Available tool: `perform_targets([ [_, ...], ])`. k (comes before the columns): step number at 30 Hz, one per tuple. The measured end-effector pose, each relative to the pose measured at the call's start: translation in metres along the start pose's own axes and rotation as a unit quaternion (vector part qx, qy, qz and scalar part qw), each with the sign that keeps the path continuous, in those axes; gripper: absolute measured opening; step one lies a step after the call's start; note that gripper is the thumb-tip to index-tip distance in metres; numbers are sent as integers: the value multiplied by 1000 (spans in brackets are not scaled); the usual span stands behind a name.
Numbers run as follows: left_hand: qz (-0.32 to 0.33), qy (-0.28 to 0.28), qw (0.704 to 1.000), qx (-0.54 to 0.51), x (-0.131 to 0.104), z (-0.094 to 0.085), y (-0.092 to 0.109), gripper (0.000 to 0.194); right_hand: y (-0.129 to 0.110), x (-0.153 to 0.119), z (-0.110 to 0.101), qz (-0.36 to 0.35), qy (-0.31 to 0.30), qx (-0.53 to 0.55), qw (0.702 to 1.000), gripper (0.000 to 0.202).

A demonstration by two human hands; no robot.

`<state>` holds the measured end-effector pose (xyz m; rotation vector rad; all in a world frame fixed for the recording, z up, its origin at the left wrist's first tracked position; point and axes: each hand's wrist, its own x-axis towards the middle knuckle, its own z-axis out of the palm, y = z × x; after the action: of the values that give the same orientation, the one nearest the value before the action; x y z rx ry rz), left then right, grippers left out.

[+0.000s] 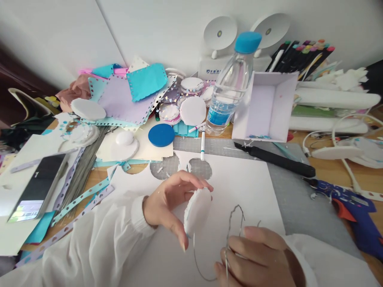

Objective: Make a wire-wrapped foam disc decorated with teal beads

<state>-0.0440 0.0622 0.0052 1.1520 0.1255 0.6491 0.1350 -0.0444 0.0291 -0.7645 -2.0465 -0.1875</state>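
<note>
My left hand [176,203] grips a round white disc [198,211] by its edge, thumb below and fingers above. The disc is tilted, with a rough rim. Closed fingers of my right hand [254,255] hold a thin grey wire [229,223], twisted and bent into a loop at the top. A single strand of it curves from the lower edge of the disc toward my right hand. Beneath both hands lies a white sheet [248,179] with round holes cut at its far edge, on a grey cutting mat [299,207].
A water bottle [230,87] stands behind, beside a white box [266,105]. A black tool [278,159] and blue glue gun [353,203] lie right. A phone [38,187], wires and paper strips lie left; a blue disc [161,135] sits ahead.
</note>
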Motion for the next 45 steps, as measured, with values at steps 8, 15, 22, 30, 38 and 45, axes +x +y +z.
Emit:
perform_targets([
  [8,-4,3,1000,3,-1,0,0,89,-20,-4,1,127,-23,23,991,21],
  [15,-1,5,1000,-1,0,0,-2,89,-15,-2,-1,115,-30,21,993,21],
  [22,-3,2,1000,14,-1,1,-1,88,-15,-4,2,132,-35,37,990,20],
  [30,2,16,999,32,-2,0,-2,87,-11,-3,1,101,-49,58,992,22],
  [38,10,28,999,46,-2,0,-3,87,-16,-7,5,136,-24,72,988,22],
  [45,11,30,998,44,-3,0,-3,87,-11,-5,4,110,-36,82,990,25],
])
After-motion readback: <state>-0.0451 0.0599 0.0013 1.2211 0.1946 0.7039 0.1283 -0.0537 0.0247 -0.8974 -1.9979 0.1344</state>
